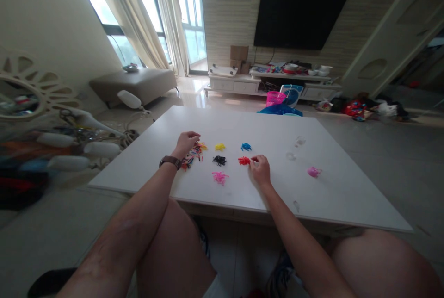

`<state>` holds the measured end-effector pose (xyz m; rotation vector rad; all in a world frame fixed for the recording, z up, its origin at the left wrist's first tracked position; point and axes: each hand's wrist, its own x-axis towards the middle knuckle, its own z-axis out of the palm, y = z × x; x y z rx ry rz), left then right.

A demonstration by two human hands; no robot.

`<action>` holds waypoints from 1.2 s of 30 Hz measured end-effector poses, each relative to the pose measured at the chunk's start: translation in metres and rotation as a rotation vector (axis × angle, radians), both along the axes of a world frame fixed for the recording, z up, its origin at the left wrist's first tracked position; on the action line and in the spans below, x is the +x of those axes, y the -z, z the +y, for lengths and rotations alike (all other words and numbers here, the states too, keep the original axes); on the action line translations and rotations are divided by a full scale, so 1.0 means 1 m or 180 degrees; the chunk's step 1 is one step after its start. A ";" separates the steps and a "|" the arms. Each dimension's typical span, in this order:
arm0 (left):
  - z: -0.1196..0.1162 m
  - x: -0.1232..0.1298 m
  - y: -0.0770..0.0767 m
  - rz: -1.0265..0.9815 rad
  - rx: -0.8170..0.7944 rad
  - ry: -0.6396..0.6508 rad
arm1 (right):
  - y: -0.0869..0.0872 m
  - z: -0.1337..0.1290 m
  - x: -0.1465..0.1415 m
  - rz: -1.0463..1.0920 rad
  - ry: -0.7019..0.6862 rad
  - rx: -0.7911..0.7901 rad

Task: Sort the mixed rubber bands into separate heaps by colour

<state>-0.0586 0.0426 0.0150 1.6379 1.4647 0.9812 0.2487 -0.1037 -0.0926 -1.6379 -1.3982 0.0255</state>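
My left hand (188, 143), with a dark watch on its wrist, is over the far edge of a mixed pile of small colourful bands (197, 152). Its fingers are pinched together; whatever they hold is too small to make out. My right hand (260, 168) is closed at the right edge of a red heap (243, 161), fingertips against it. Sorted by colour, a yellow heap (220, 147), a black heap (219, 160), a pink heap (219, 177) and a blue heap (246, 147) lie between and beyond my hands.
The white table (277, 131) carries a pink object (314, 171) and small clear plastic pieces (291, 156) to the right. Past its far edge stand a bright pink basket (275, 98) and a blue item (282, 109). White lamp-like parts (100, 150) are at the left.
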 end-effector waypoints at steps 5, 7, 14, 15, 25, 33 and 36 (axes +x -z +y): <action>0.004 -0.015 0.013 0.0232 -0.0298 -0.0082 | 0.002 0.001 0.002 0.0018 -0.0021 0.0027; 0.004 -0.020 0.017 0.0361 -0.0430 0.0014 | 0.001 0.000 0.001 0.0015 -0.0005 0.0023; 0.010 -0.038 0.025 0.0761 -0.0554 -0.0413 | 0.001 0.000 0.001 -0.0007 -0.0014 0.0006; 0.010 -0.039 0.025 0.0838 -0.0588 -0.0408 | 0.001 0.000 0.001 -0.0007 -0.0019 0.0000; 0.012 -0.040 0.030 0.1444 -0.0841 0.0080 | -0.001 -0.001 0.000 -0.0040 -0.0075 -0.0049; 0.011 -0.037 0.025 0.1617 -0.0965 0.0244 | -0.002 -0.001 -0.002 -0.0027 -0.0104 -0.0067; 0.010 -0.037 0.024 0.1670 -0.0985 0.0280 | -0.002 -0.001 -0.003 -0.0014 -0.0113 -0.0079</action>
